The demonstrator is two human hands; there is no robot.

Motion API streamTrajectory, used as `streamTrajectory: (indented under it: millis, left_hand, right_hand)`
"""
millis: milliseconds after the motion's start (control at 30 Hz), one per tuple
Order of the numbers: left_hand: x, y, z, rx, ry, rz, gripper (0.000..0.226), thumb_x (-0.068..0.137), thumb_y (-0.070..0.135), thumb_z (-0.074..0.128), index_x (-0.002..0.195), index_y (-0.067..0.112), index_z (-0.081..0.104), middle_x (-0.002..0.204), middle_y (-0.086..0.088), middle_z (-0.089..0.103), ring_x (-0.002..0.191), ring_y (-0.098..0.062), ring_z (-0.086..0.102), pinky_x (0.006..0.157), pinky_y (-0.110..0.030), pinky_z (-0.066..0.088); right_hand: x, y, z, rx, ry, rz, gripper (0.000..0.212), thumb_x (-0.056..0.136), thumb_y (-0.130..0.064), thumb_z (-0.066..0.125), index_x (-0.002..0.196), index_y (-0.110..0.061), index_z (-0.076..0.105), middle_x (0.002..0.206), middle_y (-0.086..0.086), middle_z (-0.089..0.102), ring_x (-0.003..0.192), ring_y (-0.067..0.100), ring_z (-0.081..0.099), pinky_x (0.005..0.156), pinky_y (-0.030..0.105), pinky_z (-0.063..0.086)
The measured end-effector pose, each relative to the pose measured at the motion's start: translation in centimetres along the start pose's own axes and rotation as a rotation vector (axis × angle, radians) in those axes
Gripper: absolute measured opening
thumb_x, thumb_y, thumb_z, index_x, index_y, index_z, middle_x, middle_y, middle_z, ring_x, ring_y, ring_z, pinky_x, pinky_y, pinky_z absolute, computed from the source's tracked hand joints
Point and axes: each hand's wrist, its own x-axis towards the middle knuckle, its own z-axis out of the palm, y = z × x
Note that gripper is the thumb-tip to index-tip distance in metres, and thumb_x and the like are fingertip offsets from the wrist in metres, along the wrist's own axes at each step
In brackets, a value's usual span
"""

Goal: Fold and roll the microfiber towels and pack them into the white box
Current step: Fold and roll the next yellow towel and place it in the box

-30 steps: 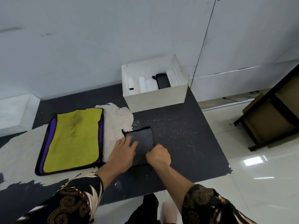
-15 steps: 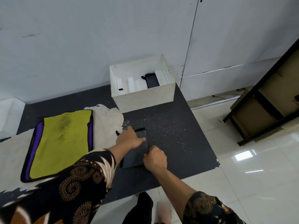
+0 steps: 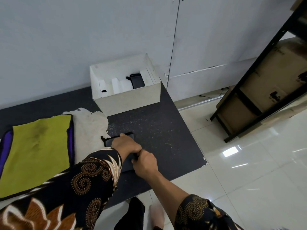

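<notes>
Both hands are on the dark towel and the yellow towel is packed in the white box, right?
No. The head view shows the yellow towel lying flat outside the white box; left hand and right hand are on the dark towel.

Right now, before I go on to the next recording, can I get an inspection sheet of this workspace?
surface: dark speckled mat on the floor, with a torn pale patch at its left.
job's things: dark grey towel under both hands; yellow-green towel flat at left; white box open, dark rolled towel inside.
clutter: white pieces in the box; otherwise nothing seen.
grips: right hand curled on the dark grey towel; left hand rests on it, fingers unclear.
cables: thin dark cable by the wall base, right of the box.
surroundings: white wall, glossy tiles, black rack holding cardboard boxes.
</notes>
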Motion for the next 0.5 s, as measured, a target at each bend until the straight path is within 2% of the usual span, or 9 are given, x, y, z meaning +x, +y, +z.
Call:
streamTrajectory:
  millis: [100,200,300,400,500]
  left_hand:
    - [0.0,0.4,-0.3,-0.026,0.010,-0.021,0.096,0.072,0.050,0.067,0.144,0.005,0.023,0.134,-0.011,0.052,0.120,-0.029,0.055,0.083,-0.033,0.047]
    - [0.2,0.4,0.3,-0.091,0.139,-0.010,0.069,0.079,0.041,0.065,0.132,0.004,0.041,0.125,-0.012,0.058,0.113,-0.026,0.060,0.079,-0.031,0.049]
    - [0.3,0.3,0.9,0.087,0.264,0.096,0.039,0.091,0.036,0.052,0.114,0.008,0.065,0.112,-0.008,0.068,0.103,-0.023,0.065,0.068,-0.031,0.048]
    - [0.5,-0.1,1.3,0.281,0.319,0.190,0.038,0.099,0.036,0.041,0.110,0.013,0.070,0.108,-0.006,0.070,0.100,-0.023,0.066,0.063,-0.032,0.045]
    - [0.7,-0.4,1.1,0.326,0.295,0.239,0.037,0.091,0.038,0.050,0.117,0.018,0.067,0.114,-0.005,0.067,0.105,-0.024,0.064,0.070,-0.033,0.051]
  right_hand:
    - [-0.1,0.1,0.0,-0.002,-0.011,-0.027,0.029,0.093,-0.030,0.058,0.117,-0.013,0.060,0.113,0.009,0.067,0.103,0.031,0.063,0.084,0.038,0.048]
    - [-0.3,-0.2,0.3,-0.010,-0.029,-0.070,0.023,0.092,-0.030,0.058,0.105,-0.012,0.064,0.105,0.010,0.069,0.096,0.031,0.064,0.081,0.039,0.051]
    - [-0.4,-0.3,0.8,-0.018,-0.027,-0.076,0.021,0.091,-0.029,0.058,0.103,-0.013,0.065,0.102,0.010,0.070,0.093,0.032,0.065,0.078,0.039,0.052]
    - [-0.6,-0.1,0.9,-0.026,-0.015,-0.084,0.024,0.091,-0.029,0.058,0.109,-0.014,0.062,0.106,0.009,0.069,0.097,0.031,0.064,0.080,0.039,0.051]
    - [-0.6,-0.1,0.9,-0.021,0.009,-0.086,0.027,0.090,-0.028,0.060,0.113,-0.013,0.060,0.109,0.009,0.068,0.099,0.030,0.064,0.081,0.037,0.049]
